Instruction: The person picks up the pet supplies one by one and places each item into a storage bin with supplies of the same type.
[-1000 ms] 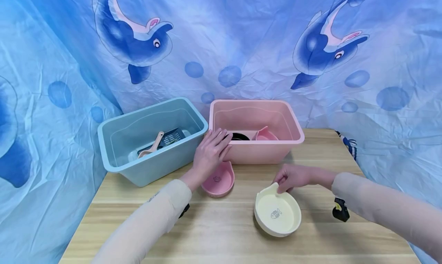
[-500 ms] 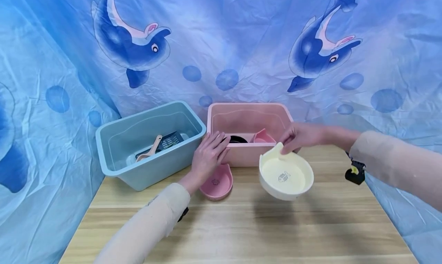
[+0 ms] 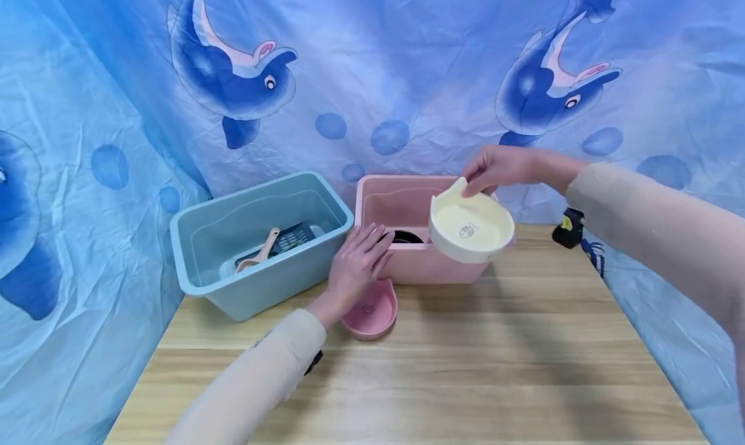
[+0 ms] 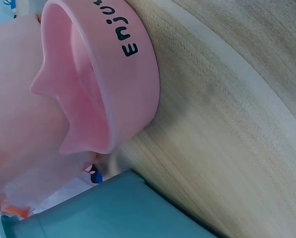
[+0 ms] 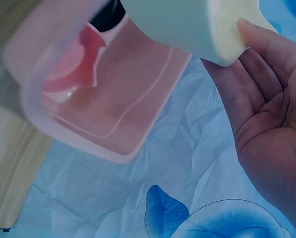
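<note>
My right hand (image 3: 497, 168) pinches a cream pet bowl (image 3: 470, 228) by its raised, eared rim. The bowl hangs tilted over the front right of a pink bin (image 3: 433, 269), its fish-bone print showing in the head view. My left hand (image 3: 356, 264) lies with fingers extended over the bin's front left rim. Below that hand, a pink pet bowl (image 3: 375, 315) with a paw print stands on the table; the left wrist view shows its pointed ears and lettering (image 4: 130, 49). Inside the pink bin are another pink eared bowl (image 5: 71, 64) and a black round object (image 3: 405, 237).
Left of the pink bin stands a blue bin (image 3: 273, 277), holding a dark slotted scoop (image 3: 295, 237) and a beige scoop (image 3: 266, 246). A blue dolphin-print curtain (image 3: 390, 76) hangs behind the wooden table (image 3: 465, 374).
My right hand has lifted the cream bowl off the table and carried it away from me to the pink bin, where it now overlaps the rim. My left hand has stayed on the bin.
</note>
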The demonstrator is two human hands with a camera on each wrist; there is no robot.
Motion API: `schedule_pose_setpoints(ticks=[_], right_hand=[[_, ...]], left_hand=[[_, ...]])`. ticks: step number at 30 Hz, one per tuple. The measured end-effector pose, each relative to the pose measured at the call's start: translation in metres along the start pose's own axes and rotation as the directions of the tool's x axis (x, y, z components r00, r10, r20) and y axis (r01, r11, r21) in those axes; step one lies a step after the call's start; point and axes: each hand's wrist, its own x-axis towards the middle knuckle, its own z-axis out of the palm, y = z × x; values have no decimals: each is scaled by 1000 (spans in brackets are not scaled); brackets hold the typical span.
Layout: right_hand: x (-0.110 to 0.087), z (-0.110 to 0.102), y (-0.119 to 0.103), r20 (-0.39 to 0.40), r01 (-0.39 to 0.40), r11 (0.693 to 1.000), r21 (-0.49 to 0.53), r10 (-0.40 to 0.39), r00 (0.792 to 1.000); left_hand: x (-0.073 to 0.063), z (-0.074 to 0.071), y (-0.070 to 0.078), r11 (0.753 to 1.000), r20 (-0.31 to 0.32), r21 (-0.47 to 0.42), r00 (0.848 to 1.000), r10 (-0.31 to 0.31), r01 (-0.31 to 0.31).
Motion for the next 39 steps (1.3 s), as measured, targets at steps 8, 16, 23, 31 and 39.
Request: schedule_pose_setpoints(ticks=[8,16,23,31,39], right_hand=[[49,-18,9,24,-36,999,-16,37,999],[92,-19,25,0,-85,996,-21,85,996],[125,-5,38,-8,-135,990,-45,134,991],[148,20,50,-40,-143,986,-88,140,989],[167,39,49,21,-112,991,-68,113,993]], left_hand=[[1,-2,0,1000,33,20,999,-13,13],[0,-1,0,1000,21,29,1000,-9,9],[0,1,-1,999,9,40,1000,0,0],[0,2,2,999,12,37,1000,-17,16],[-1,1,1,999,30,42,999,-26,24]])
